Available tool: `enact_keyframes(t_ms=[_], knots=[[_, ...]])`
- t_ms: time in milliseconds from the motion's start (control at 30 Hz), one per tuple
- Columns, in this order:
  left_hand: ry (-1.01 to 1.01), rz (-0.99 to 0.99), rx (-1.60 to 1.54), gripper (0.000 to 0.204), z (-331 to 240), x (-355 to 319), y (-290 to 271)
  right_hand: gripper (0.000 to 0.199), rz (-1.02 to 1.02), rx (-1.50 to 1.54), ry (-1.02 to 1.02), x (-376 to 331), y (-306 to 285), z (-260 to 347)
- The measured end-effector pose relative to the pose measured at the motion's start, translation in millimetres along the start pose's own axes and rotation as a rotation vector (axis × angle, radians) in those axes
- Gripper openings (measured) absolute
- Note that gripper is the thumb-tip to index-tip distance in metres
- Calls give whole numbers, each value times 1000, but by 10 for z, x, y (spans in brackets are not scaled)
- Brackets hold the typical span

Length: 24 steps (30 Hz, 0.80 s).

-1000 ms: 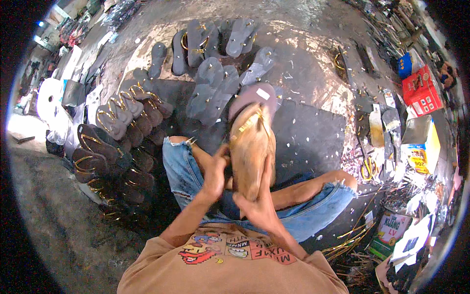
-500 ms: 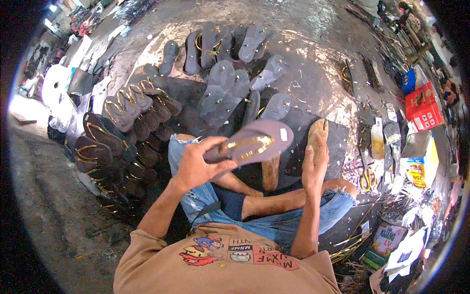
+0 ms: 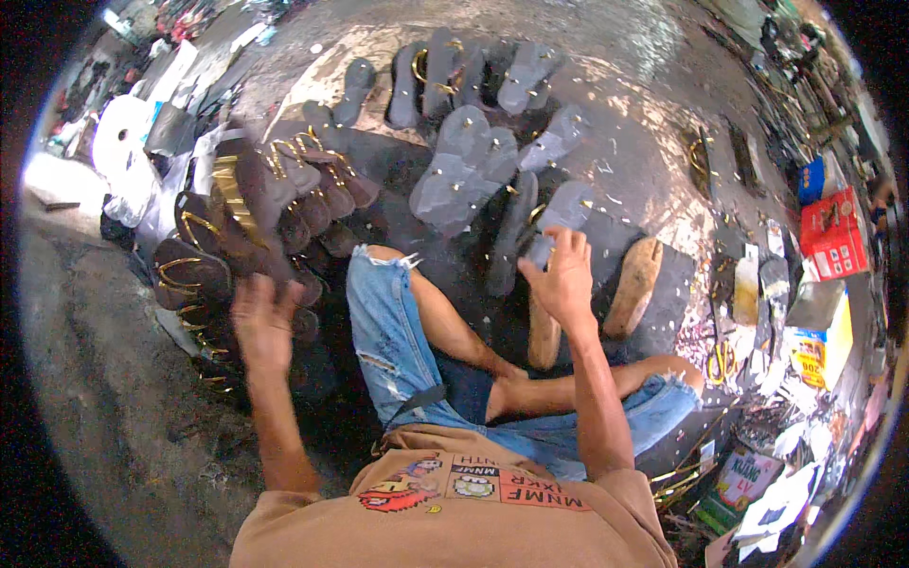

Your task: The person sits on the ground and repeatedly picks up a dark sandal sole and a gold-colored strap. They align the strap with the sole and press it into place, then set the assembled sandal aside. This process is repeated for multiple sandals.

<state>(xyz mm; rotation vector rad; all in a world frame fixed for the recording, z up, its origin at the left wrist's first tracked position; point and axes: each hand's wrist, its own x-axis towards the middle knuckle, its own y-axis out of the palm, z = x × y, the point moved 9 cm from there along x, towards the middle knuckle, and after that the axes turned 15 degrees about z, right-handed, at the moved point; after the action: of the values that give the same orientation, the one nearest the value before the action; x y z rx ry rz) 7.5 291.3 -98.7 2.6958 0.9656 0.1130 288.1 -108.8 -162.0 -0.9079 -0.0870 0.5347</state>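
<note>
At the left, a dark flip-flop (image 3: 248, 204) with a gold strap is blurred by motion over a pile of flip-flops (image 3: 194, 275). My left hand (image 3: 265, 327) is at its heel end, too smeared to show whether the fingers still grip it. My right hand (image 3: 568, 284) reaches forward with thumb and fingers apart, fingertips over the near end of a grey sole (image 3: 565, 204); contact cannot be made out. Just below this hand stands a wooden foot form (image 3: 543, 339). Another wooden form (image 3: 634, 289) lies to its right, with no hand on it.
Several grey soles (image 3: 464, 175) with small gold bits lie on the dark mat ahead. To the right are scissors (image 3: 721, 362), a red box (image 3: 833, 232), a yellow and white box (image 3: 822, 346) and a tin (image 3: 743, 483) among scraps. My bent legs (image 3: 388, 322) frame the near side.
My left hand has carried the flip-flop from the middle to the pile at left. My right hand has left the right wooden form and moved left toward a grey sole.
</note>
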Motion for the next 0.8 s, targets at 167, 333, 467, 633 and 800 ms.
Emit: enact_keyframes(t_ms=[167,333,467,633,800], knots=[[375,-322,62,43,-940,368,-1404,66,9,-181,78,228,485,-91],[277,-253,-261,64,-453,357,-1654,57,-186,-180,62,173,185,-456],[-81,-66,-245,40,410,43,-115,36,-169,28,-24,-107,-405,-620],[-269,481,31,44,896,-186,1795,27,-595,660,137,-819,-1150,-920],[28,591,-178,61,450,-164,2998,21,-154,1231,-64,-1221,-159,-366]])
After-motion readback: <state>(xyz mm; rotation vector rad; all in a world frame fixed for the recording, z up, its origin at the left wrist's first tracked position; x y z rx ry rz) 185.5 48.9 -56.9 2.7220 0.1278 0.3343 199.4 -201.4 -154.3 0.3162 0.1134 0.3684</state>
